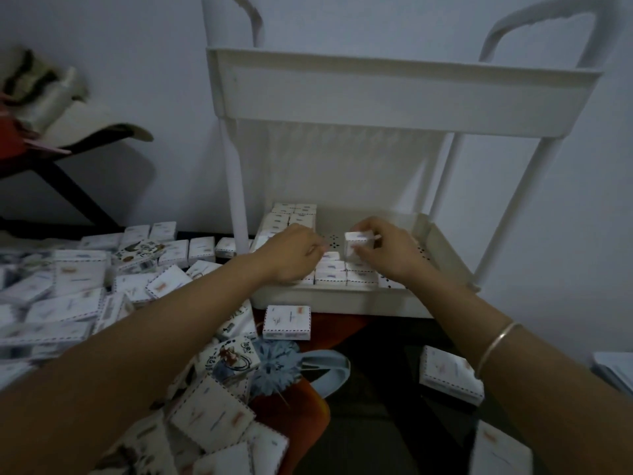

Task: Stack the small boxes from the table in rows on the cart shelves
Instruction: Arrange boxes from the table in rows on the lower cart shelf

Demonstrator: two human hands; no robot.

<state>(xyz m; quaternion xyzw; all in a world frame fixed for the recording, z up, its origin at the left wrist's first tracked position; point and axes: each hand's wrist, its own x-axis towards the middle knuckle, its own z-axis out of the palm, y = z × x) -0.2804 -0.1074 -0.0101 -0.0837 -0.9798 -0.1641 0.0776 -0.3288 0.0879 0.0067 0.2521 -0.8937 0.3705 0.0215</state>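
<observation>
**Right hand is holding a small box over the lower shelf of the cart**

The white cart (pixel 236 186) is standing against the wall, in the middle and upper right of the frame. Its upper shelf (pixel 404 97) is showing only its outer wall, so I cannot tell what is inside. The lower shelf (pixel 342 303) is lying in the centre of the frame, and both hands are reaching into it.

The right hand (pixel 387 252) is gripping a small box (pixel 358 245) with thumb and fingers clamped on its sides. The box is standing on its edge, just above the front row of boxes (pixel 342 275), which is lying flat along the near rim of the shelf. A thin bangle (pixel 496 344) is sitting on the right forearm.

The left hand (pixel 291 255) is resting over the left part of the same row, with its fingers bent downward. Whether they are pinching something, I cannot tell, because this part is blurred. Behind this hand, the back stack of boxes (pixel 291 217) is filling the far left corner of the shelf.

A big loose pile of boxes (pixel 75 282) is covering the left and lower left of the frame. One single box (pixel 287 322) is lying just below the front rim of the shelf, and another box (pixel 448 375) is lying in the lower right, under the right forearm.
</observation>
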